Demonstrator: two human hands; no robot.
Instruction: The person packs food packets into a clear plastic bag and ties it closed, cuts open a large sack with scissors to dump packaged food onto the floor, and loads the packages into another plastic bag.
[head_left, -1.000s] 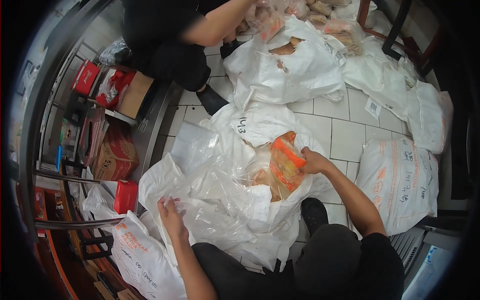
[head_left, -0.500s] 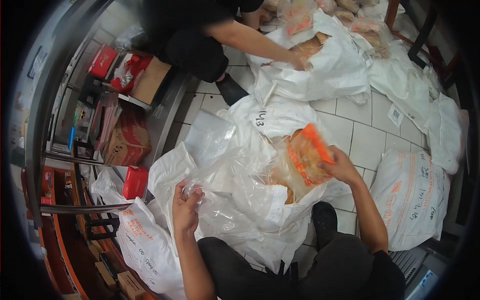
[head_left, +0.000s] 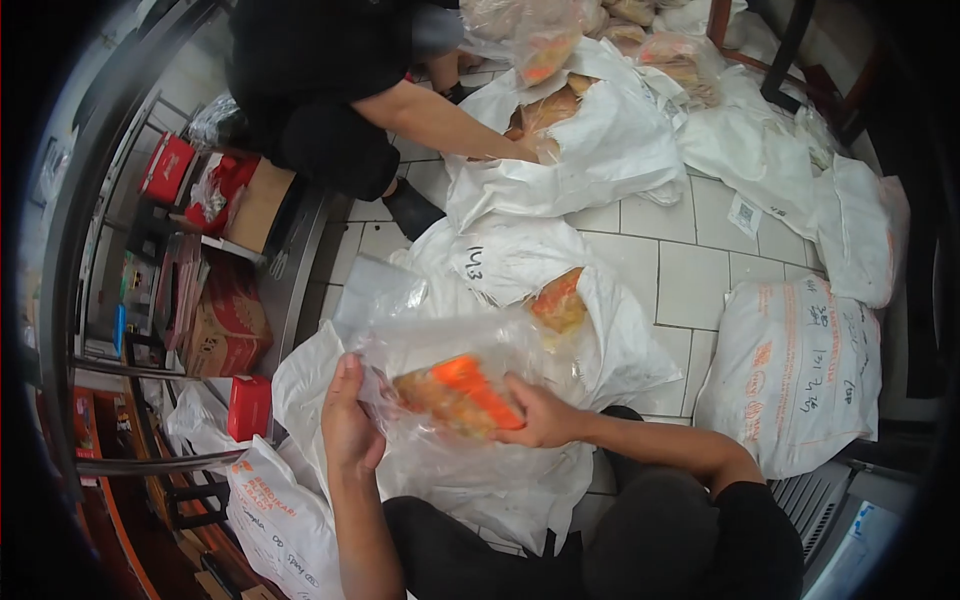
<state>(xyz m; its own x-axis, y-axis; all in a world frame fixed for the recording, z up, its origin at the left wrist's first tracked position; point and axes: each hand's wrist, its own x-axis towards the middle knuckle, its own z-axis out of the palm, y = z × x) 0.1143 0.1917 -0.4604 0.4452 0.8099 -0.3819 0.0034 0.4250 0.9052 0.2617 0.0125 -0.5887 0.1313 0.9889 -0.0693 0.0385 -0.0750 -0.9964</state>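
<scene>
White square-tiled floor (head_left: 626, 250) spreads beneath everything, with a metal shelf unit (head_left: 303, 265) along the left. A co-worker (head_left: 310, 60) in black crouches at upper left, one hand (head_left: 540, 150) reaching into the mouth of a torn-open white woven sack (head_left: 620, 150). Nearer, in the middle, lies another open woven sack marked "143" (head_left: 545, 240), slumped and creased. A woven sack with orange print and black handwriting (head_left: 790, 380) lies at the right, and a sack lettered "BERDIKARI PUTRA ABADI" (head_left: 275, 520) leans at lower left. On the shelf unit sits a cardboard carton (head_left: 228, 315); a small red box (head_left: 250, 407) is near the left hand's side.

A clear plastic bag (head_left: 440, 335) spreads between the person's two hands, above the sack marked "143". Against it is an orange-banded food packet (head_left: 460, 392), slightly blurred; whether it is inside the bag cannot be told. The right hand (head_left: 540, 415) pinches the packet's right end, at the orange band, so the packet extends leftward from the fingers, its far end near the left hand (head_left: 352, 425) but apart from it. That hand is at the bag's left edge, thumb raised; I cannot tell whether it pinches the film.
</scene>
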